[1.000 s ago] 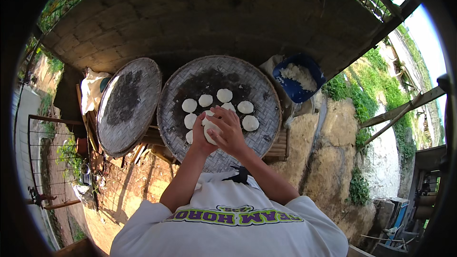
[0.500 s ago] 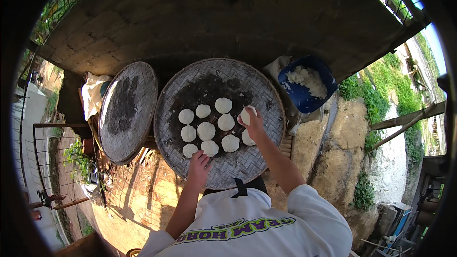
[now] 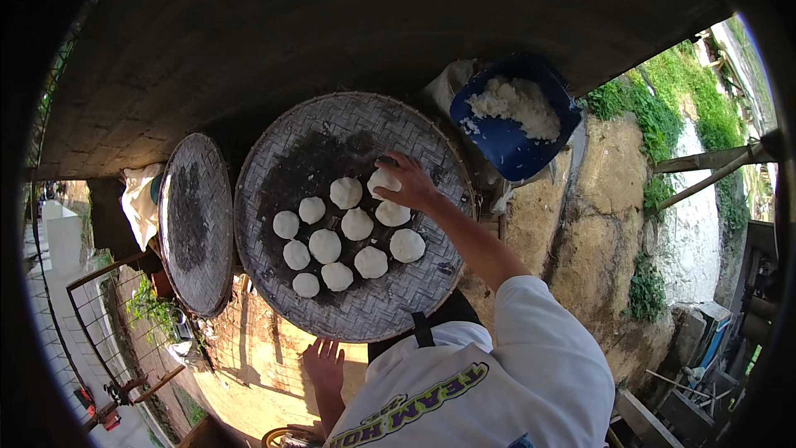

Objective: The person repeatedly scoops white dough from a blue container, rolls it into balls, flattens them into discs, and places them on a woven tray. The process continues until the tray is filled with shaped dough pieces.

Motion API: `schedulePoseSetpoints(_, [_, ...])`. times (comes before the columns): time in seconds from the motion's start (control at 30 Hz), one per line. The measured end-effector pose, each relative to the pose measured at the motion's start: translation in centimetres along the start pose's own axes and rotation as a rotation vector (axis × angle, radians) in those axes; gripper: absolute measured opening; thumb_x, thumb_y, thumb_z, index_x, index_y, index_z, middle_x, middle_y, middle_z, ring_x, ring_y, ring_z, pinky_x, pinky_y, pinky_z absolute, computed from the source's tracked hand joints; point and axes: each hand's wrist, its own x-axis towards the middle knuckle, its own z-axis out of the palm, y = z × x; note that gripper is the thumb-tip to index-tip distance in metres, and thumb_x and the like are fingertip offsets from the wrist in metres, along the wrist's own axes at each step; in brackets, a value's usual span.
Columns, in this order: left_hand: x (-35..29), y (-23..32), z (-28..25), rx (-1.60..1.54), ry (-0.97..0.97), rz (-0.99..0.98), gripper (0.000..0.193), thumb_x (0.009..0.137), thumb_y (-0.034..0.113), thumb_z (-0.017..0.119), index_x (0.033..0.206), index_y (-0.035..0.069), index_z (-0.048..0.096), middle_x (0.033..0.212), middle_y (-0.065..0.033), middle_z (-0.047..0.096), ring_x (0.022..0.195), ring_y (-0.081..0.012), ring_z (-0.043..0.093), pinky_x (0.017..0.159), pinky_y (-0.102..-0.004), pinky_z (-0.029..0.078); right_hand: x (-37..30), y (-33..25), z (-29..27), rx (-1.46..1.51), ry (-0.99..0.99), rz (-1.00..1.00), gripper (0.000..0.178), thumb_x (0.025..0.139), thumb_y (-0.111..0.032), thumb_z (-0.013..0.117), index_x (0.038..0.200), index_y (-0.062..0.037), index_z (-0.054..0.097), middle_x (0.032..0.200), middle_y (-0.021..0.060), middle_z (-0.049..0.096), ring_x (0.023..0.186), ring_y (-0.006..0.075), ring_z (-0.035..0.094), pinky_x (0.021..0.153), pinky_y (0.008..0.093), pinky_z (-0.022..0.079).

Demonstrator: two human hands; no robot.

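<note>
A round woven bamboo tray [image 3: 431, 282] with a dark-stained middle bears several white, dough-like balls [image 3: 325, 245] set in loose rows. At the far right end of these rows, my right hand [image 3: 405, 182] has its fingers curled over a white dough ball [image 3: 381, 184], which looks to rest on the tray. My fingers partly cover that ball. My left hand [image 3: 325, 365] is off the tray, below its near left rim, with fingers spread and nothing in it.
A blue basin [image 3: 518, 162] of crumbly white mash stands beyond the tray at the right, beside a pale sack. On the left leans a second woven tray [image 3: 197, 224]. A dark wall [image 3: 249, 41] rises behind; a wire fence stands at the left.
My right hand has carried the white ball from the tray's right side to the far end of the rows. My left hand has drawn back from the near balls, off the tray. The view has shifted.
</note>
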Motion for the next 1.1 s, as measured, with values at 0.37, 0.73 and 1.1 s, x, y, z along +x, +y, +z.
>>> schedulePoseSetpoints(0.37, [1.1, -3.8, 5.1, 0.182, -0.045, -0.081, 0.052, 0.102, 0.04, 0.047, 0.142, 0.006, 0.044, 0.138, -0.0092, 0.054, 0.128, -0.0278, 0.054, 0.105, -0.0468, 0.042, 3.8, 20.8, -13.0, -0.193, 0.37, 0.731, 0.041, 0.095, -0.033, 0.07, 0.124, -0.0037, 0.064, 0.124, 0.021, 0.061, 0.111, 0.0395, 0.058, 0.091, 0.0508, 0.05])
schedulePoseSetpoints(0.73, [0.2, -4.4, 4.9, 0.227, 0.049, -0.17, 0.05, 0.102, 0.039, 0.048, 0.14, 0.008, 0.045, 0.141, -0.0095, 0.053, 0.131, -0.0294, 0.053, 0.105, -0.0476, 0.041, 6.0, 24.0, -8.9, -0.408, -0.011, 0.661, 0.057, 0.09, -0.03, 0.072, 0.141, -0.0127, 0.054, 0.146, 0.0214, 0.047, 0.135, 0.0522, 0.042, 0.098, 0.0605, 0.05])
schedulePoseSetpoints(1.1, [1.6, -2.7, 6.1, 0.341, -0.017, -0.068, 0.054, 0.102, 0.043, 0.047, 0.143, 0.008, 0.044, 0.142, -0.0111, 0.053, 0.13, -0.0303, 0.053, 0.106, -0.0488, 0.041, 0.5, 23.6, -20.0, 0.151, 0.292, 0.333, 0.034, 0.085, -0.016, 0.072, 0.117, -0.0059, 0.071, 0.116, 0.0164, 0.067, 0.104, 0.039, 0.067, 0.091, 0.0464, 0.054])
